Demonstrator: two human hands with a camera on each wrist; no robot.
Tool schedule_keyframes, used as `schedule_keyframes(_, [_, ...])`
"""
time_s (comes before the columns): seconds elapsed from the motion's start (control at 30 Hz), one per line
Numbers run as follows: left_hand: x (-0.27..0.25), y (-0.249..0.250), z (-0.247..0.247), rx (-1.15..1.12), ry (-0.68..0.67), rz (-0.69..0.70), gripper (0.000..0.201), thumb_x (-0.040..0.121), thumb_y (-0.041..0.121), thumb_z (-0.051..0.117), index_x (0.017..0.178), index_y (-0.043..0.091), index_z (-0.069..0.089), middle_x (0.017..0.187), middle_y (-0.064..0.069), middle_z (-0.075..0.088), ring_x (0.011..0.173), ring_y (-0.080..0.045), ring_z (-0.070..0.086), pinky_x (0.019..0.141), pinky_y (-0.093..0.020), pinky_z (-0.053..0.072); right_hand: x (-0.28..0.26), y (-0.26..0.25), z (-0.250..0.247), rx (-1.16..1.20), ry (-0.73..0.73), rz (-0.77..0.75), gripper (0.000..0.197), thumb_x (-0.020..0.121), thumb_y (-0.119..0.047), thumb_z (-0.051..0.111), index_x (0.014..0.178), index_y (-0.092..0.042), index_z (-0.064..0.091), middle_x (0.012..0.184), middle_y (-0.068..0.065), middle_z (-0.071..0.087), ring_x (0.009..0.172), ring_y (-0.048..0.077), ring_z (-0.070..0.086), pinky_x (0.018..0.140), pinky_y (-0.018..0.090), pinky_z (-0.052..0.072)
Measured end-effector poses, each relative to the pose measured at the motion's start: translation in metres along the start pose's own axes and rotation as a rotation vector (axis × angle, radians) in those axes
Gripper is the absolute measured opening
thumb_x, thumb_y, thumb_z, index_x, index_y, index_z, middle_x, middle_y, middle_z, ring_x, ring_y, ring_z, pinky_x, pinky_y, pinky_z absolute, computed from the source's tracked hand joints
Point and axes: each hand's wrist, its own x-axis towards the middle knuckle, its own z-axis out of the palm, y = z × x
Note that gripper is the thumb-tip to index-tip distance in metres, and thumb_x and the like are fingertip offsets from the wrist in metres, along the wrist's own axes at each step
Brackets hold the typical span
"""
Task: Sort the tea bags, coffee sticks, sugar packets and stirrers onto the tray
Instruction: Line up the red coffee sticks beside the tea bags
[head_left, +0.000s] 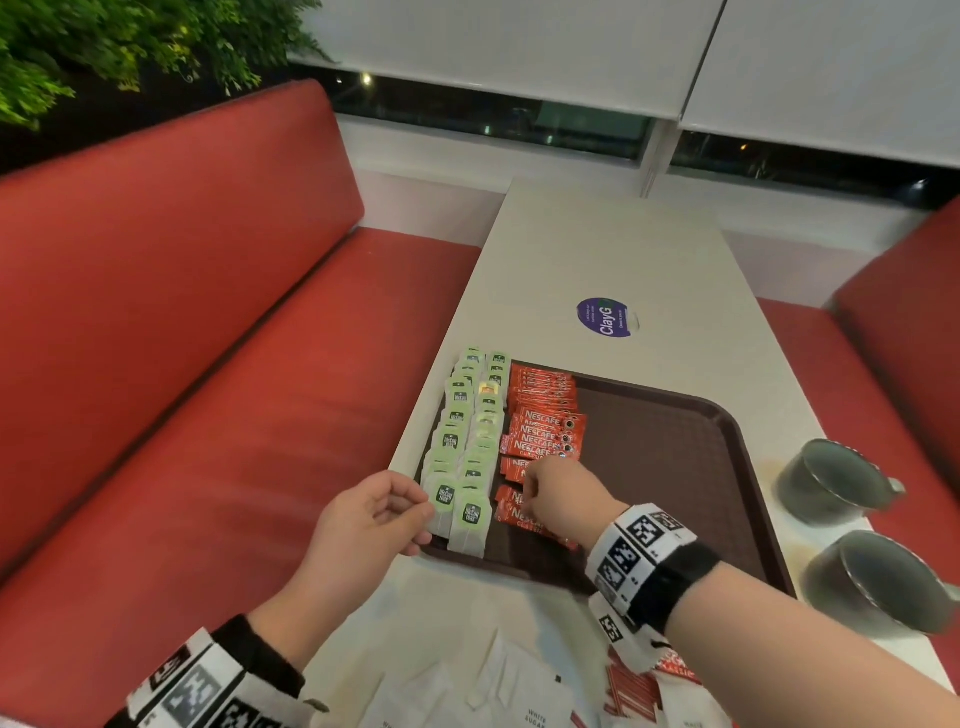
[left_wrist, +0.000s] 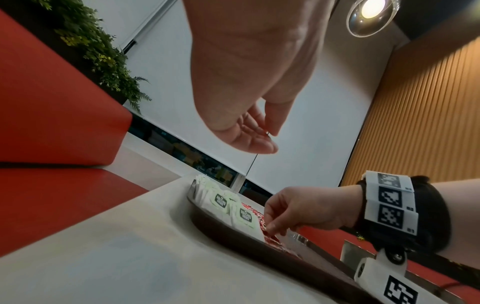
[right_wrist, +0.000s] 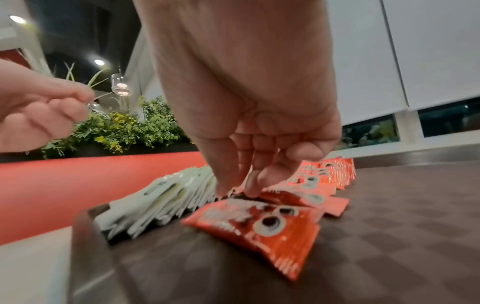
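- Red booth seats (head_left: 182, 322) flank a pale tabletop (head_left: 597, 249) under a blinded window, with green plants (head_left: 104, 47) behind the left seat.
- Left hand (head_left: 363, 514): it hovers at the near left corner of the tray (head_left: 675, 447), fingers loosely curled, thumb and forefinger close together just beside the nearest tea bag. The left wrist view shows nothing gripped between them; I judge it idle, waiting or steadying the row.
- Just right of the left hand, the tea bags (head_left: 470, 441) stand in two overlapping rows running away from both hands along the tray's left edge, shingled so each green label shows and the kind stays apart from the others.
- Between the two hands and further out, the coffee sticks (head_left: 543, 415) lie in a red column beside the tea bags, likewise overlapped.
- Right hand (head_left: 558, 499): fingers bent down, fingertips (right_wrist: 250, 190) pressing or pinching the top edge of a near coffee stick; I judge it is nudging that one into line. Whether it truly clamps the packet I cannot tell.
- Right of that hand the tray's brown floor lies bare, presumably kept for what remains.
- Nearer than both wrists, white sugar packets (head_left: 519, 696) and red-striped stirrers (head_left: 631, 691) wait on the tabletop, not yet sorted.
- Far right, beyond the tray, two dark cups (head_left: 831, 486) sit at the tabletop's edge.
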Motion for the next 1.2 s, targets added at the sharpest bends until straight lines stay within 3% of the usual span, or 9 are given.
schedule_keyframes(0.13, [0.001, 0.000, -0.001, 0.005, 0.009, 0.006, 0.008, 0.083, -0.007, 0.063, 0.081, 0.001, 0.063, 0.062, -0.004, 0.063, 0.055, -0.011, 0.063, 0.050, -0.018, 0.049, 0.005, 0.017, -0.016, 0.195, 0.264, 0.103, 0.013, 0.093, -0.017, 0.053, 0.103, -0.014, 0.062, 0.107, 0.004, 0.060, 0.091, 0.018, 0.059, 0.081, 0.031, 0.052])
schedule_keyframes(0.23, [0.000, -0.001, 0.000, -0.010, 0.009, -0.003, 0.008, 0.084, -0.008, 0.062, 0.081, 0.000, 0.062, 0.064, -0.007, 0.062, 0.053, -0.010, 0.062, 0.049, -0.018, 0.049, 0.011, 0.033, -0.034, 0.271, 0.207, 0.262, 0.027, 0.096, -0.015, 0.049, 0.120, -0.006, 0.056, 0.120, 0.009, 0.059, 0.107, 0.024, 0.058, 0.086, 0.028, 0.046])
schedule_keyframes(0.47, [-0.003, -0.002, 0.002, -0.014, -0.005, -0.018, 0.008, 0.083, -0.006, 0.063, 0.081, 0.001, 0.063, 0.057, -0.002, 0.063, 0.052, -0.010, 0.063, 0.050, -0.018, 0.050, 0.039, 0.044, -0.029, 0.423, 0.055, 0.333, 0.032, 0.094, -0.011, 0.051, 0.125, -0.004, 0.059, 0.125, 0.012, 0.062, 0.116, 0.025, 0.058, 0.099, 0.034, 0.047])
schedule_keyframes(0.53, [-0.002, -0.003, -0.002, -0.010, 0.004, -0.016, 0.008, 0.083, -0.007, 0.063, 0.080, 0.001, 0.063, 0.057, -0.004, 0.063, 0.051, -0.009, 0.061, 0.050, -0.018, 0.049, 0.047, 0.047, -0.030, 0.496, 0.075, 0.319, 0.030, 0.091, -0.006, 0.052, 0.118, 0.000, 0.063, 0.119, 0.017, 0.064, 0.111, 0.030, 0.061, 0.095, 0.037, 0.051])
schedule_keyframes(0.63, [-0.001, -0.006, -0.009, -0.003, 0.032, -0.017, 0.009, 0.083, -0.006, 0.064, 0.079, 0.002, 0.064, 0.061, -0.006, 0.064, 0.052, -0.010, 0.061, 0.051, -0.019, 0.050, 0.051, 0.045, -0.039, 0.289, 0.131, 0.366, 0.028, 0.095, -0.007, 0.042, 0.110, 0.002, 0.064, 0.115, 0.014, 0.064, 0.107, 0.028, 0.060, 0.080, 0.029, 0.048])
schedule_keyframes(0.77, [-0.001, -0.008, -0.010, -0.013, 0.038, -0.027, 0.009, 0.083, -0.007, 0.064, 0.079, 0.002, 0.064, 0.062, -0.006, 0.064, 0.054, -0.012, 0.062, 0.051, -0.020, 0.050, 0.050, 0.038, -0.047, 0.150, 0.087, 0.259, 0.030, 0.098, -0.012, 0.041, 0.119, -0.003, 0.061, 0.124, 0.010, 0.060, 0.115, 0.025, 0.057, 0.089, 0.028, 0.045])
schedule_keyframes(0.93, [-0.001, -0.007, -0.008, -0.018, 0.027, -0.027, 0.009, 0.083, -0.006, 0.064, 0.079, 0.002, 0.063, 0.060, -0.005, 0.063, 0.053, -0.011, 0.061, 0.051, -0.020, 0.050, 0.053, 0.033, -0.048, 0.143, 0.117, 0.241, 0.029, 0.098, -0.009, 0.038, 0.113, 0.001, 0.061, 0.120, 0.013, 0.061, 0.112, 0.027, 0.057, 0.082, 0.026, 0.042])
schedule_keyframes(1.03, [-0.001, -0.011, -0.014, 0.000, 0.037, -0.026, 0.008, 0.083, -0.005, 0.064, 0.080, 0.002, 0.064, 0.059, -0.003, 0.064, 0.056, -0.014, 0.062, 0.053, -0.022, 0.051, 0.032, 0.034, -0.047, 0.262, 0.209, 0.151, 0.022, 0.092, -0.015, 0.055, 0.112, -0.009, 0.061, 0.111, 0.005, 0.062, 0.102, 0.021, 0.058, 0.081, 0.027, 0.044])
schedule_keyframes(1.2, [-0.001, -0.014, -0.019, 0.007, 0.052, -0.029, 0.007, 0.083, -0.006, 0.064, 0.081, 0.001, 0.064, 0.065, -0.009, 0.064, 0.055, -0.013, 0.062, 0.054, -0.022, 0.052, -0.009, 0.034, -0.029, -0.074, -0.076, -0.180, 0.029, 0.081, -0.029, 0.072, 0.107, -0.021, 0.062, 0.106, -0.006, 0.058, 0.095, 0.012, 0.055, 0.081, 0.026, 0.049])
